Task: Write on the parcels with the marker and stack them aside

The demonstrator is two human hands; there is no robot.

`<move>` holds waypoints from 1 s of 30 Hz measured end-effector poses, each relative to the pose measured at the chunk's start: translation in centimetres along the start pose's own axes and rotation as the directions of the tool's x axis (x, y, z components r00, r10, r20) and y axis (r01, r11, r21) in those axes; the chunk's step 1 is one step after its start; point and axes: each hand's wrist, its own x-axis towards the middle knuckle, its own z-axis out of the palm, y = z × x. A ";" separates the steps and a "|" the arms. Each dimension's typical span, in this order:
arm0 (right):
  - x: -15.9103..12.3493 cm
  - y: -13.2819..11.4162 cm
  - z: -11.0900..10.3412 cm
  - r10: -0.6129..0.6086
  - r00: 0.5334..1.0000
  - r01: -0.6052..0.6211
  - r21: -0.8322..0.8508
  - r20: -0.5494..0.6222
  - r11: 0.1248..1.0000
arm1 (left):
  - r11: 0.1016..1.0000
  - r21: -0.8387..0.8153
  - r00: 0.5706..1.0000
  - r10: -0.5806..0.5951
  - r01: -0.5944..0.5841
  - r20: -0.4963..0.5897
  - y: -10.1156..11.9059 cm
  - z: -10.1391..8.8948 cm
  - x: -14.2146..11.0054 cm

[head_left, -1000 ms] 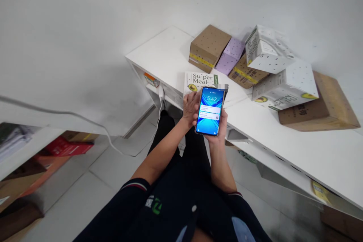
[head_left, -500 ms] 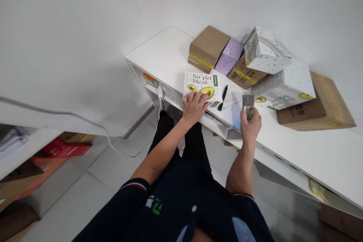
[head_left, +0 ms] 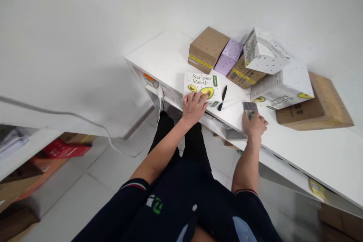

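My left hand (head_left: 194,109) lies with fingers spread on the front part of a white "Su-per Meal" box (head_left: 200,82) printed with avocados. It rests on the box without gripping it. To the right, my right hand (head_left: 254,124) has its fingers closed around the near end of a small grey rectangular phone (head_left: 250,106), low over or on the desktop; contact with the desk is unclear. Part of the phone is blurred and covered by the fingers. Between the box and the phone lies a black marker pen (head_left: 223,97).
Behind stand a brown carton (head_left: 208,47), a lilac box (head_left: 229,56) and a smaller brown carton (head_left: 241,73). Farther right, white boxes (head_left: 286,83) are stacked beside a large brown carton (head_left: 326,102). A white cable (head_left: 109,136) hangs at left, near the white desk (head_left: 155,55).
My right hand has moved slightly right and down with the phone, and the blue tint on the desk beside it is gone. My left hand has stayed on the box.
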 end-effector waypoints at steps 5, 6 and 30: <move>-0.3 -2.6 0.1 -0.151 0.986 0.155 0.064 -0.073 0.986 | 0.992 -0.129 0.997 -0.014 0.005 -0.070 0.0 -1.6 0.4; -0.5 -3.6 0.2 -0.223 0.973 0.228 0.105 -0.060 0.968 | 0.986 -0.165 0.991 -0.055 0.035 -0.118 -0.4 -2.1 0.5; -0.5 -9.5 3.5 -0.441 0.897 0.405 0.337 0.034 0.850 | -0.141 -0.938 0.429 -0.861 0.316 0.274 -10.0 -6.3 0.0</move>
